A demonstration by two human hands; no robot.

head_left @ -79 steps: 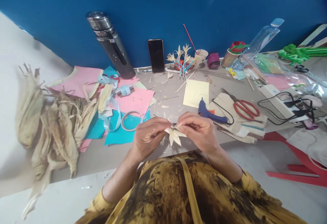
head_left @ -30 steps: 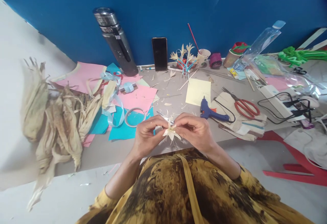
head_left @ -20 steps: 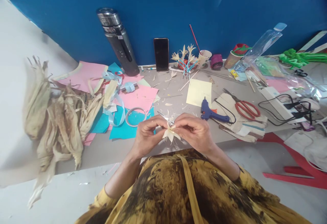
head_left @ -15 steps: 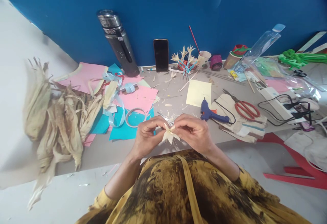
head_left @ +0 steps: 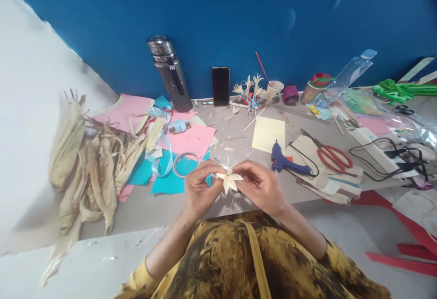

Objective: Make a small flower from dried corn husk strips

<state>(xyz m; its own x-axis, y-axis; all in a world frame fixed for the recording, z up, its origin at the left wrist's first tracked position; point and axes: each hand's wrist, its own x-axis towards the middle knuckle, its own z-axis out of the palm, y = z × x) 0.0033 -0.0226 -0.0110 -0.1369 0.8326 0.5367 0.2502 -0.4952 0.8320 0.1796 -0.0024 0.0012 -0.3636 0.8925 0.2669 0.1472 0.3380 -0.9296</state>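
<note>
A pale husk flower [head_left: 230, 180] with pointed petals is held between my two hands at the table's front edge. My left hand [head_left: 204, 186] pinches its left side with thumb and forefinger. On the other side, the fingers of my right hand [head_left: 260, 185] are bent together at the flower's right petals. Scissors lie partly hidden just behind the flower. A blue glue gun [head_left: 288, 162] is to the right of my right hand, and a tape roll [head_left: 185, 164] sits on blue paper behind my left hand.
Dried husks [head_left: 99, 171] pile at the left. A flask [head_left: 173, 78], a phone [head_left: 221, 86] and finished husk flowers [head_left: 251, 92] stand along the blue wall. Red-handled scissors [head_left: 334, 157] lie on gloves [head_left: 336, 183]; a power strip [head_left: 378, 151] is farther right.
The view has shifted, so the table items appear lower. The flower has turned and its petals now show spread more widely. Both hands remain around it.
</note>
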